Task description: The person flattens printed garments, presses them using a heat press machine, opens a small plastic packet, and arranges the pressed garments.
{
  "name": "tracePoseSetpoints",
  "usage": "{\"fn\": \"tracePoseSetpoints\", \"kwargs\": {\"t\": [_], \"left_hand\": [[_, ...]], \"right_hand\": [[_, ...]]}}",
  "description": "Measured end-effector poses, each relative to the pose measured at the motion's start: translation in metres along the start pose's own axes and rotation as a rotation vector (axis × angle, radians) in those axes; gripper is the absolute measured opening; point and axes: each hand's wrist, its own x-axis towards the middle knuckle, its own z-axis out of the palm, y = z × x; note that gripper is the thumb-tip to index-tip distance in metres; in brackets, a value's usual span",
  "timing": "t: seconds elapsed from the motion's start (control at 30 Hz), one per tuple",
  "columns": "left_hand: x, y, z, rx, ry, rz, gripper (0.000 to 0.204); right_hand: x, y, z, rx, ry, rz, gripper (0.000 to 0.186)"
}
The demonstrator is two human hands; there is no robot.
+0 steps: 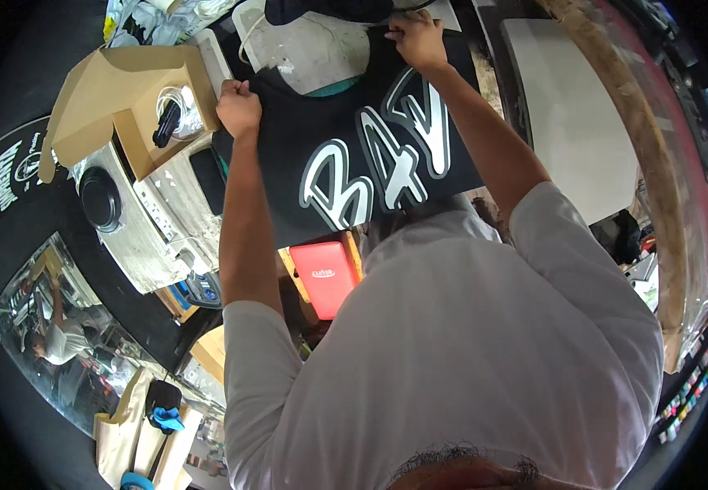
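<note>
My left hand [239, 109] is closed on the upper left corner of a black T-shirt [276, 163] with large white outlined lettering [395, 167] across it. My right hand [416, 41] grips the upper right corner, near the rounded neck opening. The shirt is held spread out between my two hands. A white surface [297, 53] shows through the neck opening, and a red rectangular item [321, 278] lies below the shirt's lower edge.
At my left are an open cardboard box [80, 114] with cables, a black round device [99, 200], a mirror [19, 318] and beige bags [121, 420]. At my right are a white board [570, 122] and a long brown padded edge [668, 269].
</note>
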Motion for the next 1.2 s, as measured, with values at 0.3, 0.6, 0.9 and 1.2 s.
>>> {"fn": "tracePoseSetpoints", "kwargs": {"t": [0.3,0.6,0.9,1.2], "left_hand": [[-0.129,0.006,-0.049,0.007,-0.109,0.376,0.040],[-0.120,-0.054,-0.054,0.128,-0.038,0.287,0.071],[-0.184,-0.035,-0.037,0.289,-0.106,0.386,0.073],[-0.220,0.140,-0.003,-0.086,-0.515,1.036,0.064]], "right_hand": [[-0.087,-0.016,-0.041,0.020,-0.012,-0.002,0.061],[-0.103,-0.001,-0.056,-0.113,0.085,0.061,0.074],[-0.429,-0.040,-0.152,0.269,-0.386,0.754,0.026],[-0.734,-0.035,-0.150,0.013,-0.619,1.237,0.042]]}}
